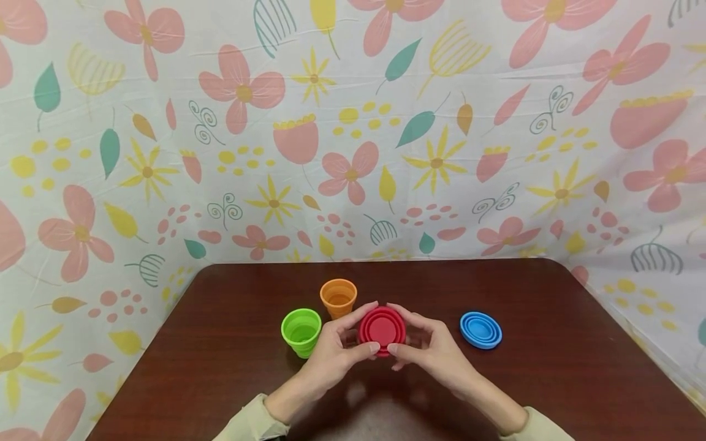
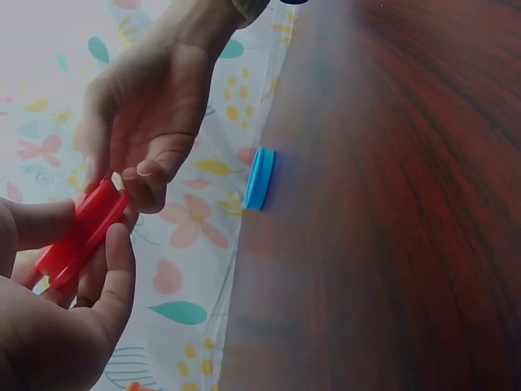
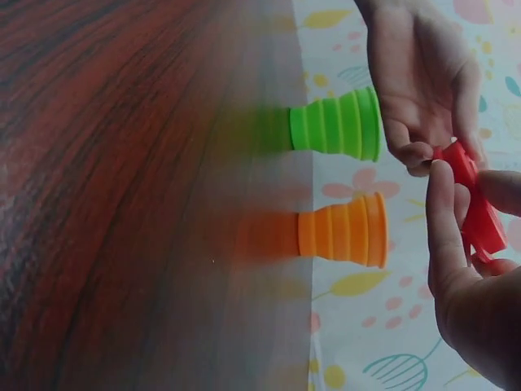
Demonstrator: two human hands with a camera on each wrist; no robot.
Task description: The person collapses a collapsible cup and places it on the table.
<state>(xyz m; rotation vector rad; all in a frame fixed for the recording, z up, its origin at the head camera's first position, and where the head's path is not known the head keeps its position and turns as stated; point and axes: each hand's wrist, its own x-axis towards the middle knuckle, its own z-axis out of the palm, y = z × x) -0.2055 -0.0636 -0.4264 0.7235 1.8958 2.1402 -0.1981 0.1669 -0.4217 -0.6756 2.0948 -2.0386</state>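
Note:
Both hands hold a red collapsible cup [image 1: 382, 329], folded flat into a disc, raised above the table with its ringed face toward the head camera. My left hand [image 1: 337, 350] grips its left side, thumb on the near rim and fingers round the far edge. On the other side my right hand [image 1: 432, 350] pinches it the same way. In the left wrist view the red cup [image 2: 81, 232] appears edge-on as a thin double-rimmed disc. The right wrist view also has the red cup [image 3: 474, 199] between thumbs and fingers.
A green collapsible cup [image 1: 301, 332] stands extended just left of my left hand. Behind it stands an extended orange cup [image 1: 339, 296]. A blue cup [image 1: 481, 330], folded flat, lies to the right on the dark wooden table [image 1: 551, 380]. A flowered cloth [image 1: 353, 122] hangs behind.

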